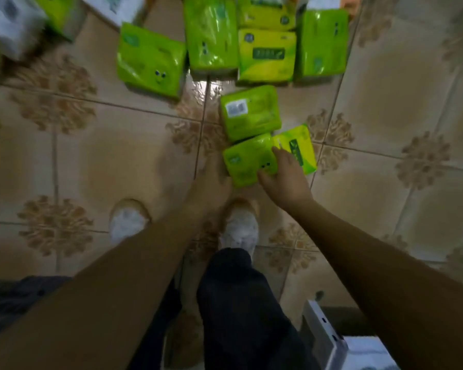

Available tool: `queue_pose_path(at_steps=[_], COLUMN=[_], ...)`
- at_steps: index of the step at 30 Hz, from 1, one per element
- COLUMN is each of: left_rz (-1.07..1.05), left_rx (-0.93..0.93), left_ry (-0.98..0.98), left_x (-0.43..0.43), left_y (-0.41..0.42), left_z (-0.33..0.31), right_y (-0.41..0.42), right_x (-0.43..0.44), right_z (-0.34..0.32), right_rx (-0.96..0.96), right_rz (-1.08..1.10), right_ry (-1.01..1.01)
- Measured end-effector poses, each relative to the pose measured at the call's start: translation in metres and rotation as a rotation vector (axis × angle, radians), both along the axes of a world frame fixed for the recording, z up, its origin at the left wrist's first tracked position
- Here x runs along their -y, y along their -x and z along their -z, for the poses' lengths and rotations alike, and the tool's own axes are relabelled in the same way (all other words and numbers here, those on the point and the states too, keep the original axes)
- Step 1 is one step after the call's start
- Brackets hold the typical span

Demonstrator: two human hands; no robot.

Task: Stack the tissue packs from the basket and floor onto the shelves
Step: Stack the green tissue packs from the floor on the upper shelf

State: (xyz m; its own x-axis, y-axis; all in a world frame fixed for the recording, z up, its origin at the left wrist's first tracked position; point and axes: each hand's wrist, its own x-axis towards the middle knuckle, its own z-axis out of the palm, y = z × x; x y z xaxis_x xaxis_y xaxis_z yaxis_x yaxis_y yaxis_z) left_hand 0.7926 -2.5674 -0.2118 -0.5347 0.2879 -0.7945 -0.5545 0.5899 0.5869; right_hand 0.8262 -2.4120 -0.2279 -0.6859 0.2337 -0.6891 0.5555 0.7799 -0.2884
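Several green and yellow-green tissue packs lie on the tiled floor (91, 161). The nearest green pack (245, 161) lies just ahead of my feet, with a yellow-green pack (301, 145) against its right side and another green pack (250, 113) beyond it. My right hand (284, 177) lies on the nearest pack's right end, fingers stretched across the top and thumb at its near edge. My left hand (211, 182) is blurred and sits at that pack's left edge. Its fingers cannot be made out. Neither shelves nor basket are in sight.
A row of green packs (211, 36) and one yellow pack (266, 54) lies farther ahead. White wrapped packs (8, 20) are blurred at the top left. My two shoes (241, 225) stand just behind the nearest pack. A white box-like object (329, 332) sits at the bottom right.
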Motion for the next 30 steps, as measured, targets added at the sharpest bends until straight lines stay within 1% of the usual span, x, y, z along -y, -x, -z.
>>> queue_pose_path(at_steps=[1, 3, 6, 10, 14, 16, 19, 22, 25, 27, 30], left_rz=[-0.042, -0.088, -0.230, -0.384, -0.497, -0.529, -0.559, -0.629, -0.713, -0.831, -0.979], left_rx=[0.024, 0.082, 0.214, 0.284, 0.309, 0.274, 0.224, 0.207, 0.180, 0.090, -0.095], left_ry=[-0.024, 0.026, 0.023, 0.049, 0.063, 0.077, 0.105, 0.084, 0.077, 0.050, 0.057], left_x=[-0.006, -0.015, -0.027, -0.020, 0.011, 0.028, 0.054, 0.078, 0.102, 0.116, 0.139], left_y=[-0.004, -0.011, -0.016, -0.012, -0.016, -0.012, 0.001, 0.016, 0.028, 0.033, 0.037], left_z=[0.019, 0.050, 0.070, 0.056, 0.004, -0.047, -0.143, -0.248, -0.354, -0.418, -0.500], right_y=[0.001, 0.002, 0.004, 0.005, 0.006, 0.013, 0.029, 0.048, 0.070, 0.081, 0.096], right_x=[-0.002, -0.002, 0.000, 0.013, 0.032, 0.045, 0.067, 0.081, 0.097, 0.113, 0.147], right_z=[0.013, 0.034, 0.048, 0.031, -0.026, -0.076, -0.168, -0.272, -0.384, -0.449, -0.534], right_rx=[0.002, 0.008, 0.020, 0.068, 0.060, 0.057, 0.044, 0.067, 0.071, 0.011, -0.096], right_rz=[0.035, 0.128, 0.252, 0.489, 0.498, 0.447, 0.369, 0.288, 0.257, 0.229, 0.136], right_ry=[0.019, 0.050, 0.051, 0.141, 0.262, 0.294, 0.345, 0.466, 0.573, 0.615, 0.676])
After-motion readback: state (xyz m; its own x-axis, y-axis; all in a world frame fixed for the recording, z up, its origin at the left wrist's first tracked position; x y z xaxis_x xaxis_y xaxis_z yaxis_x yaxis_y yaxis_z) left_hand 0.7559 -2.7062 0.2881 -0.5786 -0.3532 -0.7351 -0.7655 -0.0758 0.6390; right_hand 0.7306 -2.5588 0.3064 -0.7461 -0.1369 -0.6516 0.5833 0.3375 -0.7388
